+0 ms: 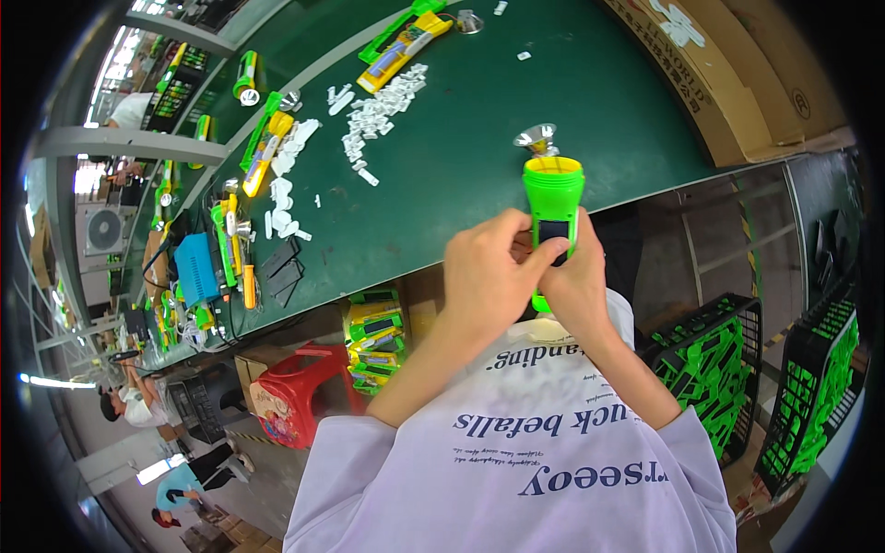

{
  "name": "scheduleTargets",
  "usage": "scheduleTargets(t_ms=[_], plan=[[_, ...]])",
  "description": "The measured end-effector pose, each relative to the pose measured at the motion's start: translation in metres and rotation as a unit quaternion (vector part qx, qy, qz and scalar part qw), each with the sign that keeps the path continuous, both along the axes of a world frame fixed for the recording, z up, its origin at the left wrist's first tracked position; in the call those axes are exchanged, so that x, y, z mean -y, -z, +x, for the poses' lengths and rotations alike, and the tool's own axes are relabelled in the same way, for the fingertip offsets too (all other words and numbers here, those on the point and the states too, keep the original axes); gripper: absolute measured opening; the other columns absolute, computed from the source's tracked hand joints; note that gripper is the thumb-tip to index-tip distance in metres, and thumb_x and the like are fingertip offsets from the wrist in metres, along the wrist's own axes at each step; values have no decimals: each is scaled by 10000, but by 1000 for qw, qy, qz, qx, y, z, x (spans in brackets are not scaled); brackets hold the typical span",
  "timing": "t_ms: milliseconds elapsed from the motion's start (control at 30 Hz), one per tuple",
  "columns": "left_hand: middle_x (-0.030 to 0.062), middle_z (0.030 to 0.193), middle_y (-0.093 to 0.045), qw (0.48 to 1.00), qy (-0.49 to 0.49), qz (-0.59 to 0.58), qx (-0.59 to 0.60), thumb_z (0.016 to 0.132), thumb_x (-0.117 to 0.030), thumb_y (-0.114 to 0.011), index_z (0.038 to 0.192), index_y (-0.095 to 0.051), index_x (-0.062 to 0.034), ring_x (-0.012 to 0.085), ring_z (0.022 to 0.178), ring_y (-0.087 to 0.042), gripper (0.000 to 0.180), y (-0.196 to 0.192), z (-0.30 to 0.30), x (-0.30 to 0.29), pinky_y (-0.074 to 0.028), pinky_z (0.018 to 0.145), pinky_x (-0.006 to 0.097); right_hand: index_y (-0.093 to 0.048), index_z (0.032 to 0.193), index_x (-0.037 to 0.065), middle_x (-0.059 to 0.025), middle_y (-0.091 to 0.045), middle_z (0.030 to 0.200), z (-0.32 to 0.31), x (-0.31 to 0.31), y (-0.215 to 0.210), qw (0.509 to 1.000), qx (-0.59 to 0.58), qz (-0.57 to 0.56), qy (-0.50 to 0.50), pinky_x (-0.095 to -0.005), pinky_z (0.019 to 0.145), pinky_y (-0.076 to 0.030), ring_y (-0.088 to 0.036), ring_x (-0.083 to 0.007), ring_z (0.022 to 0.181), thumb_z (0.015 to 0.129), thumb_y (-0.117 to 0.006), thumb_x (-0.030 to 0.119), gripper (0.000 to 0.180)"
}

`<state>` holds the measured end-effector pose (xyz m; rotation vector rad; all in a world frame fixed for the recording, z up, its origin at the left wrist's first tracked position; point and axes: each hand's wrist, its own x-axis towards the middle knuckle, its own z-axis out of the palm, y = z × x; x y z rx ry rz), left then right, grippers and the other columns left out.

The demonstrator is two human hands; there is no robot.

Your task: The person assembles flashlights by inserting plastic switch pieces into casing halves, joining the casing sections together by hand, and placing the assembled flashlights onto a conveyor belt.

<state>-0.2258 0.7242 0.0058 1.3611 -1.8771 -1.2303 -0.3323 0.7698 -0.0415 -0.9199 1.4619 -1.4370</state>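
Both my hands hold a green flashlight body [555, 192] upright in front of my chest, near the table's edge. Its wide, threaded mouth faces up and shows a yellow inside. A dark panel [553, 230] sits on its side. My left hand [484, 267] is closed at the left of the body, its thumb lying across the panel. Wrapped round the lower right side is my right hand [581, 276], some of its fingers hidden behind. Just beyond the mouth, a shiny reflector cup [536, 138] hangs by thin wires.
Small white plastic parts [378, 115] lie scattered on the green table [442, 198]. Yellow-and-green flashlight pieces [403, 51] rest beyond them. A cardboard box [701, 83] stands at far right. Below are a red stool [300, 392] and black crates [710, 369] of green parts. People work at far left.
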Motion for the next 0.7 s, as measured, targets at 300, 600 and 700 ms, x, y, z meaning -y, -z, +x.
scheduleTargets(t_ms=[300, 600, 700], plan=[[73, 851, -709, 960, -122, -211, 140, 875, -106, -671, 1025, -698, -14, 97, 760, -636, 178, 0, 85, 75, -498, 679, 251, -523, 1017, 34, -30, -579, 724, -21, -1, -14, 985, 159, 71, 15, -259, 544, -456, -561, -112, 587, 663, -674, -90, 404], [92, 820, -708, 911, -310, -139, 234, 838, -157, -716, 969, -702, 4, 149, 667, -646, 208, 8, 290, 157, -506, 589, 289, -502, 976, 35, -55, -591, 737, -39, -2, -9, 982, 170, 65, 44, -276, 558, -464, -568, -134, 593, 623, -625, -63, 387], [72, 814, -696, 934, -308, -51, 172, 816, -232, -756, 967, -700, 17, 128, 652, -622, 297, 11, 275, 169, -492, 550, 270, -505, 996, 32, -50, -596, 744, -36, -3, -7, 985, 156, 68, 35, -271, 568, -462, -570, -130, 607, 622, -629, -73, 408]])
